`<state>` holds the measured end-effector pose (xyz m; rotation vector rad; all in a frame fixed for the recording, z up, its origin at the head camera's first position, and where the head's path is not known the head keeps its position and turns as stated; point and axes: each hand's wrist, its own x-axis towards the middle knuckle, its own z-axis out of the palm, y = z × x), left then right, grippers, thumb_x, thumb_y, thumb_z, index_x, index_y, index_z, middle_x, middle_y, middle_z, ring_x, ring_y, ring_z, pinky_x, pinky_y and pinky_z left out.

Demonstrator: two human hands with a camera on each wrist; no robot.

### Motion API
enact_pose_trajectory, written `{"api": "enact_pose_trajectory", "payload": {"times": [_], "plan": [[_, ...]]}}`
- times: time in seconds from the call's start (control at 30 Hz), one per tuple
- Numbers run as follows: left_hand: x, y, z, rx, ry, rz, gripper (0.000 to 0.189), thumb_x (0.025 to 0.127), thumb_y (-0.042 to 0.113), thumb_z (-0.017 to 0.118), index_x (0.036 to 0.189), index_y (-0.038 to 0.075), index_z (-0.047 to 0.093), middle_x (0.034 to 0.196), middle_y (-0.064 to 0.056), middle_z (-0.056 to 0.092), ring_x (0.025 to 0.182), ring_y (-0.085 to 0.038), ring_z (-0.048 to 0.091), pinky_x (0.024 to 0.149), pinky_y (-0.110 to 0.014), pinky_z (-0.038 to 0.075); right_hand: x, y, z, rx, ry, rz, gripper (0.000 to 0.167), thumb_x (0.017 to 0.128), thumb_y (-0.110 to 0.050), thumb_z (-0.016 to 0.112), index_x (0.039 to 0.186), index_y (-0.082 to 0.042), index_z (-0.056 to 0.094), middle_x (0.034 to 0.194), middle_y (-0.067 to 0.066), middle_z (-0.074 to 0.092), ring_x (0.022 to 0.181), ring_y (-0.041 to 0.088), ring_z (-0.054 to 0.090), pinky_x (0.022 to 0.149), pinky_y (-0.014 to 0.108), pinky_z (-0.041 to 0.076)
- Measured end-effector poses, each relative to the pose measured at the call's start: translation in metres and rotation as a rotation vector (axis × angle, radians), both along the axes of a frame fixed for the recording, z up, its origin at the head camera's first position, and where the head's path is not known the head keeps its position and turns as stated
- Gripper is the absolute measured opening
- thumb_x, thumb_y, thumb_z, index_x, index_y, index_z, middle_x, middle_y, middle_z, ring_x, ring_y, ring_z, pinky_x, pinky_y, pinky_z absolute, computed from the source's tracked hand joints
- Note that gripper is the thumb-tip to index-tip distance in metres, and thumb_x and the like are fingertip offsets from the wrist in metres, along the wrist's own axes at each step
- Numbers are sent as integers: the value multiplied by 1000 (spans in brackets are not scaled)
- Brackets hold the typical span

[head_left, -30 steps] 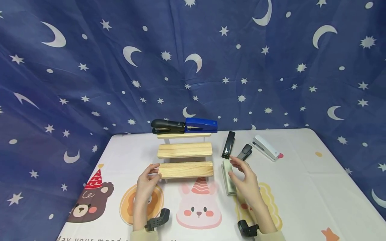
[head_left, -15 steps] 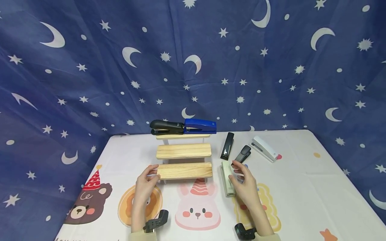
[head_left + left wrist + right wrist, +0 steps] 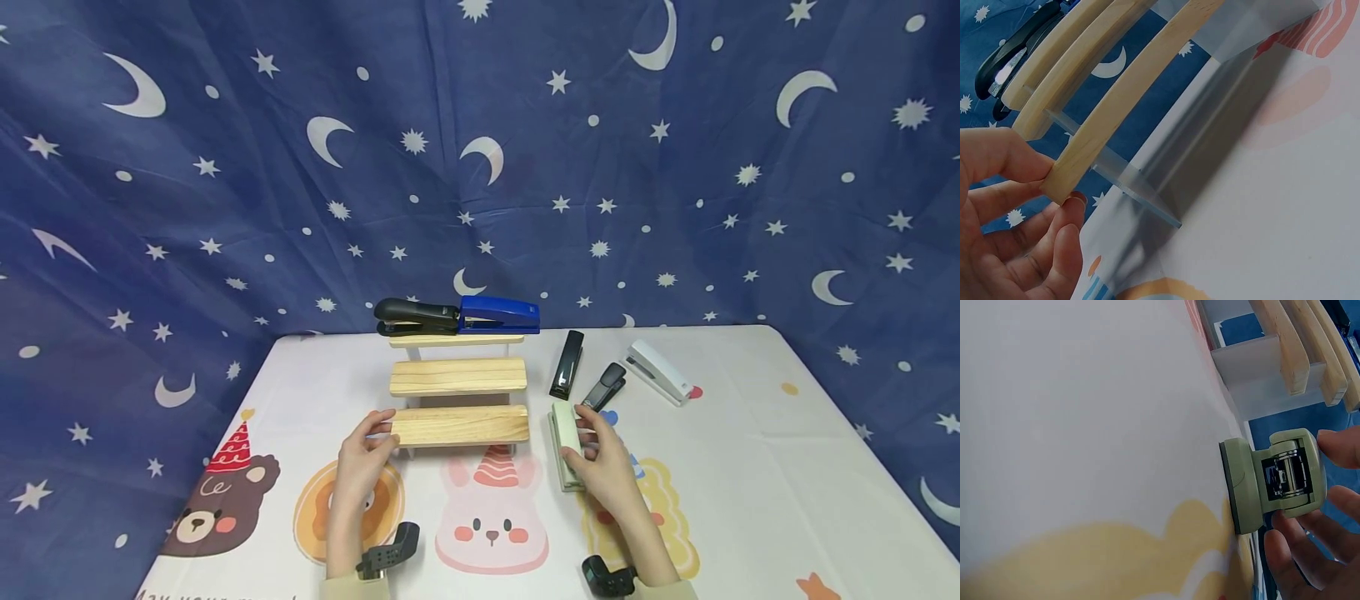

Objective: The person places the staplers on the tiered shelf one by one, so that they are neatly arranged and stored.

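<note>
In the head view my left hand (image 3: pixel 362 458) pinches the left end of the lowest board of a three-step wooden shelf (image 3: pixel 459 426); the left wrist view shows thumb and fingers on that board end (image 3: pixel 1075 169). My right hand (image 3: pixel 611 471) holds a pale green stapler (image 3: pixel 566 442) by its sides, right of the shelf. The stapler (image 3: pixel 1244 487) stands on its base on the table, thumb on one side and fingers on the other. On the top step a black stapler (image 3: pixel 416 316) and a blue stapler (image 3: pixel 498 313) lie end to end.
Behind the green stapler lie a glossy black stapler (image 3: pixel 567 364), a small dark grey stapler (image 3: pixel 604 387) and a white stapler (image 3: pixel 658 372). A white cloth with cartoon prints covers the table (image 3: pixel 757 467). A blue curtain (image 3: pixel 480 225) with moons and stars hangs behind.
My right hand has closed in on the green stapler, its thumb and fingers now against the sides. The left hand stays at the shelf's end; the view shifts slightly.
</note>
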<state>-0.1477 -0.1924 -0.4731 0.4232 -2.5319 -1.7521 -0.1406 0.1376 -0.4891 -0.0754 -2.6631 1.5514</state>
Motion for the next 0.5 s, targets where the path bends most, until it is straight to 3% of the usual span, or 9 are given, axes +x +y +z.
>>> {"api": "enact_pose_trajectory", "payload": {"times": [0.5], "plan": [[-1,0,-1,-1,7,0,44,88,7,61,132,11,57,130,-16,54,95,-18,55,66,-17,46,-1,-6,-2,86,-25,-13,75,77,-10,76,143,-13,40,124,17,57,96,21,54,75,24,45]]}}
